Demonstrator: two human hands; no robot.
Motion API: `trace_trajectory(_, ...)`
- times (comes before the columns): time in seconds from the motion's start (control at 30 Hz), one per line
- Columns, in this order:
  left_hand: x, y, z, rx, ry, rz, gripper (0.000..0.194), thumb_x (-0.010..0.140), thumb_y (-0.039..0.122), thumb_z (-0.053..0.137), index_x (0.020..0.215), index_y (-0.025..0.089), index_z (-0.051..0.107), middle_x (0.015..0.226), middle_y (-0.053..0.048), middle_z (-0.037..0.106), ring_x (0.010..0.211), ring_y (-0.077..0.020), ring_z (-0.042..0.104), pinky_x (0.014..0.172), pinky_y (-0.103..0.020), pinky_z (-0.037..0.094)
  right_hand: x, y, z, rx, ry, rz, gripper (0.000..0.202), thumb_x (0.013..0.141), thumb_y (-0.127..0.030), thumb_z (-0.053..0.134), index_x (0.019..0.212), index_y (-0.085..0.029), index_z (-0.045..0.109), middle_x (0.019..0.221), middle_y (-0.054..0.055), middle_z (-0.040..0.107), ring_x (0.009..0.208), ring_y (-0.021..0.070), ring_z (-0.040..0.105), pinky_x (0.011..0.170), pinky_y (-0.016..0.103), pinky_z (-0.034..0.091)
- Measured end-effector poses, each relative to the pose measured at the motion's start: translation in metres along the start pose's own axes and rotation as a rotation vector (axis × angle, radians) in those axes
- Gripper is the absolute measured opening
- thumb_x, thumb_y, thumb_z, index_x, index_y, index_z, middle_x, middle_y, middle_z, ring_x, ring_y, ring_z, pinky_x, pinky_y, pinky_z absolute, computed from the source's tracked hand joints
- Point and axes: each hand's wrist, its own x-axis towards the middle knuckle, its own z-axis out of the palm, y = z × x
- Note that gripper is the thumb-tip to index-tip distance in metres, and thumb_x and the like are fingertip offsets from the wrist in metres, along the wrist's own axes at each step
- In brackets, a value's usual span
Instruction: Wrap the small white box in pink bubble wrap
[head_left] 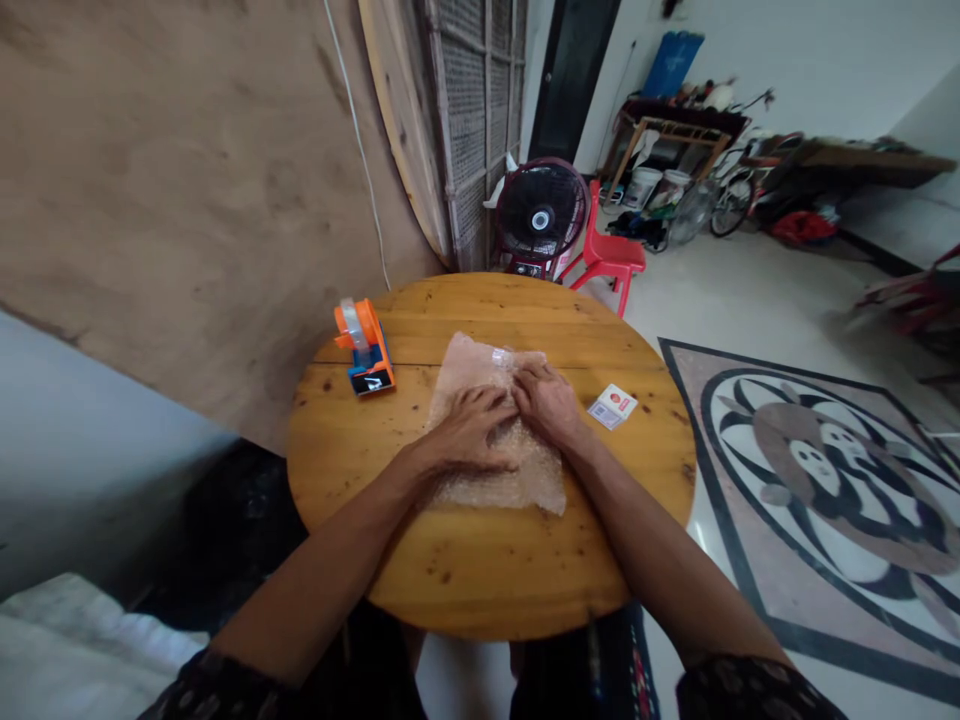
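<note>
A pinkish, see-through sheet of bubble wrap (517, 485) lies flat on the round wooden table (480, 590). My left hand (476, 430) rests on its middle with the fingers spread. Against its upper right part lies my right hand (546, 398), palm down, fingers stretched forward. A small shiny piece of clear tape (499, 356) shows on the wrap's upper edge, just beyond my fingers. Whether anything lies inside or under the wrap, I cannot tell.
An orange and blue tape dispenser (369, 350) stands at the table's left. Small printed cards (613, 406) lie on the right. Beyond the table are a black fan (541, 212) and a red chair (611, 250). A panda-patterned floor design (840, 470) is at the right.
</note>
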Motion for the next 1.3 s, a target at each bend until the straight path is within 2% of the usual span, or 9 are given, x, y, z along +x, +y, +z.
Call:
trace_trajectory(0.13, 0.001, -0.001, 0.000, -0.005, -0.016, -0.028, 0.088, 0.066, 0.064, 0.072, 0.141, 0.025, 0.047, 0.148, -0.016, 0.037, 0.138, -0.0404, 0.026, 0.112, -0.058, 0.016, -0.002, -0.002, -0.004, 0.035, -0.005, -0.007, 0.025, 0.092, -0.023, 0.049, 0.111, -0.017, 0.064, 0.128, 0.014, 0.059, 0.120, 0.0260, 0.050, 0.101, 0.039, 0.038)
trace_trajectory(0.37, 0.001, 0.000, -0.001, -0.012, -0.013, -0.016, 0.086, 0.065, 0.062, 0.073, 0.140, 0.027, 0.047, 0.148, -0.015, 0.039, 0.135, -0.0382, 0.031, 0.112, -0.057, 0.018, -0.003, -0.006, -0.010, 0.056, -0.060, -0.028, 0.029, 0.090, -0.020, 0.049, 0.116, -0.016, 0.063, 0.128, 0.014, 0.060, 0.120, 0.0269, 0.053, 0.099, 0.040, 0.039)
trace_trajectory(0.53, 0.001, -0.004, -0.002, -0.079, 0.009, 0.013, 0.086, 0.065, 0.060, 0.074, 0.140, 0.027, 0.046, 0.151, -0.013, 0.036, 0.140, -0.0386, 0.027, 0.114, -0.057, 0.015, -0.003, -0.007, -0.013, 0.101, -0.087, -0.145, 0.027, 0.088, -0.015, 0.047, 0.108, -0.017, 0.066, 0.113, 0.010, 0.066, 0.106, 0.0224, 0.058, 0.094, 0.033, 0.043)
trace_trajectory(0.63, 0.002, -0.009, -0.006, -0.134, 0.007, 0.021, 0.071, 0.069, 0.053, 0.073, 0.131, 0.024, 0.056, 0.150, -0.013, 0.040, 0.138, -0.0373, 0.032, 0.115, -0.055, 0.018, -0.005, -0.009, -0.015, 0.102, -0.123, -0.165, 0.031, 0.085, -0.012, 0.047, 0.111, -0.013, 0.064, 0.110, 0.013, 0.065, 0.102, 0.0236, 0.059, 0.090, 0.034, 0.045)
trace_trajectory(0.73, 0.002, -0.013, -0.012, -0.168, 0.045, 0.031, 0.040, 0.073, 0.030, 0.067, 0.112, 0.023, 0.068, 0.141, -0.008, 0.051, 0.133, -0.0320, 0.041, 0.115, -0.048, 0.027, -0.008, -0.010, -0.019, 0.162, -0.127, -0.206, 0.036, 0.086, -0.018, 0.051, 0.122, -0.013, 0.058, 0.118, 0.015, 0.062, 0.109, 0.0252, 0.057, 0.094, 0.037, 0.044)
trace_trajectory(0.8, 0.000, -0.014, -0.016, -0.165, 0.078, 0.008, 0.029, 0.073, 0.020, 0.061, 0.100, 0.021, 0.070, 0.133, -0.006, 0.056, 0.128, -0.0284, 0.046, 0.112, -0.044, 0.033, -0.009, -0.010, -0.021, 0.191, -0.119, -0.250, 0.041, 0.086, -0.025, 0.056, 0.125, -0.014, 0.056, 0.126, 0.015, 0.059, 0.118, 0.0268, 0.053, 0.100, 0.040, 0.041)
trace_trajectory(1.03, -0.003, -0.022, -0.017, -0.100, 0.094, -0.042, 0.018, 0.076, 0.021, 0.059, 0.091, 0.018, 0.068, 0.127, -0.010, 0.058, 0.123, -0.0285, 0.049, 0.108, -0.045, 0.038, -0.002, 0.009, -0.018, 0.147, -0.189, -0.330, 0.030, 0.082, -0.035, 0.065, 0.104, -0.014, 0.065, 0.122, 0.016, 0.060, 0.119, 0.0297, 0.052, 0.102, 0.045, 0.041)
trace_trajectory(1.2, -0.004, -0.028, -0.018, -0.093, 0.094, -0.052, 0.014, 0.074, 0.020, 0.061, 0.087, 0.018, 0.066, 0.120, -0.008, 0.060, 0.119, -0.0264, 0.051, 0.106, -0.043, 0.039, -0.002, 0.025, -0.020, 0.229, -0.194, -0.288, 0.033, 0.080, -0.030, 0.068, 0.110, -0.018, 0.065, 0.126, 0.012, 0.061, 0.121, 0.0288, 0.054, 0.103, 0.045, 0.042)
trace_trajectory(1.3, -0.006, -0.031, -0.022, -0.078, 0.067, -0.039, 0.015, 0.074, 0.019, 0.061, 0.089, 0.018, 0.065, 0.124, -0.008, 0.058, 0.121, -0.0258, 0.049, 0.106, -0.042, 0.038, -0.004, 0.030, -0.022, 0.271, -0.208, -0.296, 0.035, 0.080, -0.027, 0.068, 0.114, -0.019, 0.064, 0.138, 0.012, 0.054, 0.128, 0.0280, 0.050, 0.107, 0.044, 0.041)
